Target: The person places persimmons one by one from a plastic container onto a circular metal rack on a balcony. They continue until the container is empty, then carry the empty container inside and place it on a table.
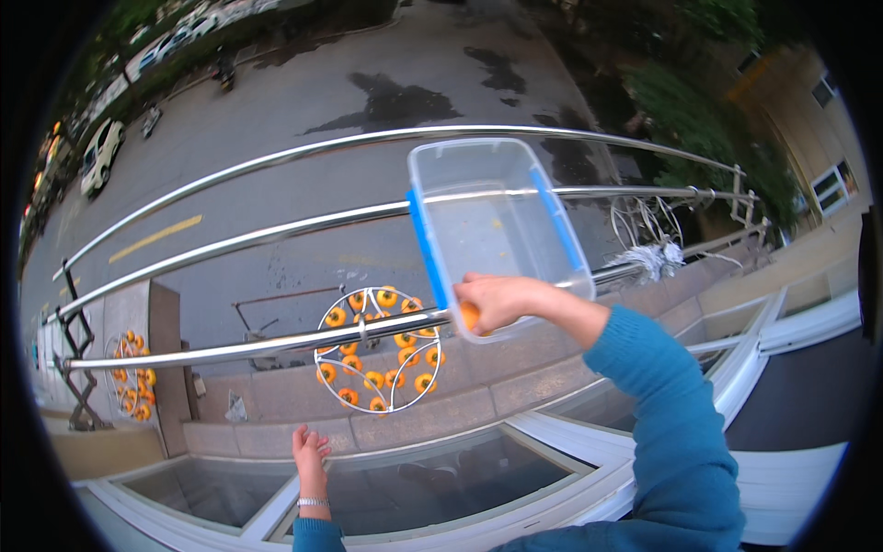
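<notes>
My right hand (493, 303) is at the near end of a clear plastic box (497, 241) with blue side latches, its fingers closed round an orange persimmon (470, 316). The box lies over the metal rails, its inside in view with a few small specks on the bottom. My left hand (312, 445), with a bracelet at the wrist, is held over the window frame, fingers loosely bent and apart, holding nothing. Between the hands, a round white wire rack (392, 412) hangs by the lowest rail, with several persimmons (374, 380) spread over it.
Long steel rails (276, 231) cross in front of me on folding brackets (81, 338). Another rack with persimmons (141, 412) hangs at the left; wire racks with silvery ties (652, 261) hang at the right. Below are a stone ledge (276, 439), window frames (552, 497) and, far down, a road.
</notes>
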The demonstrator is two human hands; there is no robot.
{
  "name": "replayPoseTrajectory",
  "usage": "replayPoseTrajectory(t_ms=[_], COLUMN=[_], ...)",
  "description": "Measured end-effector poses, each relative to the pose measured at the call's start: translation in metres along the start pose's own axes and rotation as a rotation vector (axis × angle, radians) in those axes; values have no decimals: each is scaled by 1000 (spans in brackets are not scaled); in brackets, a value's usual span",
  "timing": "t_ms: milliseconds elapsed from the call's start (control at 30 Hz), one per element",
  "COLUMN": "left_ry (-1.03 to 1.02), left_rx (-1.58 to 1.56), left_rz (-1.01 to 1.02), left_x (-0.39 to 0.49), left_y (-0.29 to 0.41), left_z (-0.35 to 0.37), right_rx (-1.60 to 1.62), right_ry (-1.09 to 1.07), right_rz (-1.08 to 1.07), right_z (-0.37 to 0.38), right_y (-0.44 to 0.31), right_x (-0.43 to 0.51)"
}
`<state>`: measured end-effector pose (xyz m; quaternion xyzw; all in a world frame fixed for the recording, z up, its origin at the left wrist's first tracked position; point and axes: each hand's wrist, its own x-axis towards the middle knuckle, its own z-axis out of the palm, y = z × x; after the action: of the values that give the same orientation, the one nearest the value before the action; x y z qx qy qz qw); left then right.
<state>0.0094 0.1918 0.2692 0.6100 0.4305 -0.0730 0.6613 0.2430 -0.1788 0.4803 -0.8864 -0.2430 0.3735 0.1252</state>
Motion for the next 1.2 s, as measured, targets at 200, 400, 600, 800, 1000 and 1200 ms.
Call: replayPoseTrajectory(t_ms=[200,400,600,800,1000,1200], left_ry=[-141,-265,-364,-675,-968,-603], left_rx=[-107,-101,-131,-262,-521,-624], left_rz=[-36,37,130,67,-419,-509], left_x=[-44,-83,-123,-190,-240,-195], left_y=[29,55,91,116,108,43], left_z=[44,76,96,134,173,168], right_rx=[-9,73,351,798,614,463], right_ry=[82,195,444,640,324,438], right_rz=[40,73,65,-189,-158,-96], right_z=[14,18,1,3,92,187], right_y=[-4,15,35,2,-57,-98], right_x=[4,4,-29,-154,-173,-110])
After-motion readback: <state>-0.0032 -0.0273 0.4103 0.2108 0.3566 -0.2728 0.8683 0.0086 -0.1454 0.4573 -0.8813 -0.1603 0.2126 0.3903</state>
